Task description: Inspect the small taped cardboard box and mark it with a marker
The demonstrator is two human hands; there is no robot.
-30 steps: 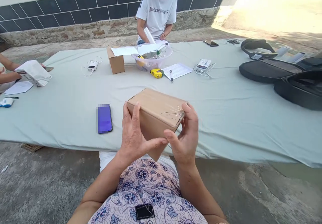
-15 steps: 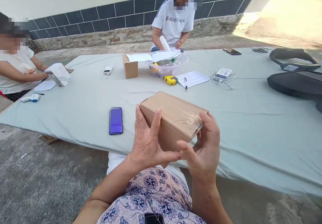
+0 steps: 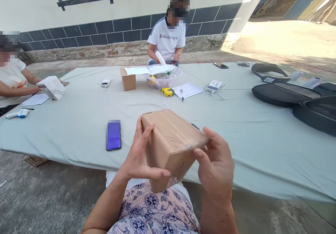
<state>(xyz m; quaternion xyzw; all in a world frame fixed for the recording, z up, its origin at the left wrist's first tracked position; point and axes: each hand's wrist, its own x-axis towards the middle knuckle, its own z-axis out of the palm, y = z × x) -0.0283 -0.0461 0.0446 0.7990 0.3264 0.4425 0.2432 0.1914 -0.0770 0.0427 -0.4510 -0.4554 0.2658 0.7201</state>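
Your left hand [image 3: 137, 158], fingers spread wide, and your right hand [image 3: 218, 162], half curled at one corner, hold the box [image 3: 172, 143] tilted at the near edge of the table [image 3: 84, 132], with a phone [image 3: 113, 136] to its left and a tape measure [image 3: 167, 92] (yellow, farther off) beside a bowl [image 3: 162, 83].

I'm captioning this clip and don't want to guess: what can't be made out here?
All in the head view:
Cardboard box, held between left hand and right hand: contents hidden by its walls; underside faces away.
Dark object: mostly hidden behind the box.
Smartphone: screen obscured by pixelation.
Printed sheet: text too small.
Black case: cut off by the right edge.
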